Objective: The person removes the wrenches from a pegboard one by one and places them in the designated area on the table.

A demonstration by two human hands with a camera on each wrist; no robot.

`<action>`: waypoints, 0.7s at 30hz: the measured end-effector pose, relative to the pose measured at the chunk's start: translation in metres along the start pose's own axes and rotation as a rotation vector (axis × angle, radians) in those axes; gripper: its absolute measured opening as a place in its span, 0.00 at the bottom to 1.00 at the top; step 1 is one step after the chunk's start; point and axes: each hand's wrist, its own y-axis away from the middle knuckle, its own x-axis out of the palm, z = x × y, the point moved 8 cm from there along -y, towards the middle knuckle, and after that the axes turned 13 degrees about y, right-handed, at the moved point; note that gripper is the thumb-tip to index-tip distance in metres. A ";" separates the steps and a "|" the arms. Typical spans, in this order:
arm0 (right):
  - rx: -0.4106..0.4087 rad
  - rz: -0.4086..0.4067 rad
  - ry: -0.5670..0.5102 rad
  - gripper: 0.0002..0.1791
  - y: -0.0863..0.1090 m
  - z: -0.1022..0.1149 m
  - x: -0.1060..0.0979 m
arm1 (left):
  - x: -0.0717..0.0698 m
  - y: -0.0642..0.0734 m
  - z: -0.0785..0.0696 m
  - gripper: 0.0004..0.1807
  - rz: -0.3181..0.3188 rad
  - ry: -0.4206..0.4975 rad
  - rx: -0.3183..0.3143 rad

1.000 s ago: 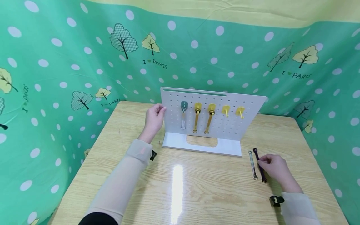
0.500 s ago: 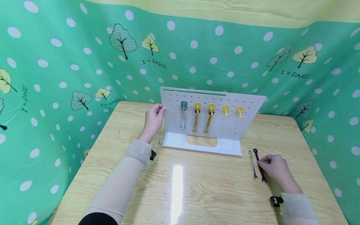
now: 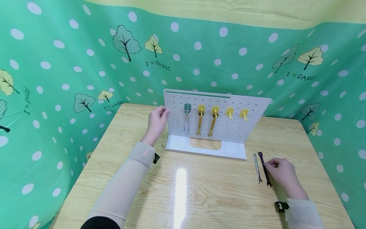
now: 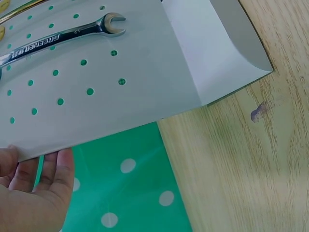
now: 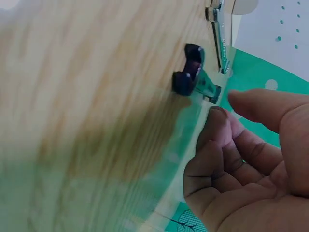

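My left hand (image 3: 157,120) grips the left edge of a white pegboard (image 3: 178,95), thumb in front and fingers behind, as the left wrist view shows. A silver wrench (image 4: 63,38) hangs nearest to it, and two gold wrenches (image 3: 199,125) hang farther right. On the table, a dark purple wrench (image 3: 265,170) lies beside a smaller silver wrench (image 3: 257,168). My right hand (image 3: 281,173) is at the right side of the purple wrench. In the right wrist view its thumb and loosely bent fingers stand apart, with nothing held between them.
Two yellow hooks (image 3: 229,113) on the board's right side carry nothing. The board's white base (image 3: 177,143) stands on the wooden table (image 3: 217,190). A green dotted curtain (image 3: 200,63) hangs behind and at both sides.
My right fingertips have shifted slightly to the right, off the purple wrench. The left hand and the pegboard have stayed in place.
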 end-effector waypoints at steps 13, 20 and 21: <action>-0.072 -0.188 -0.137 0.15 0.004 0.030 -0.016 | 0.000 0.000 0.002 0.10 0.009 -0.002 -0.024; -0.138 -0.188 -0.248 0.14 0.003 0.050 -0.015 | 0.000 0.000 0.001 0.10 0.011 -0.008 -0.008; -0.139 -0.184 -0.260 0.15 0.002 0.053 -0.014 | 0.000 0.000 0.001 0.10 0.010 -0.007 -0.006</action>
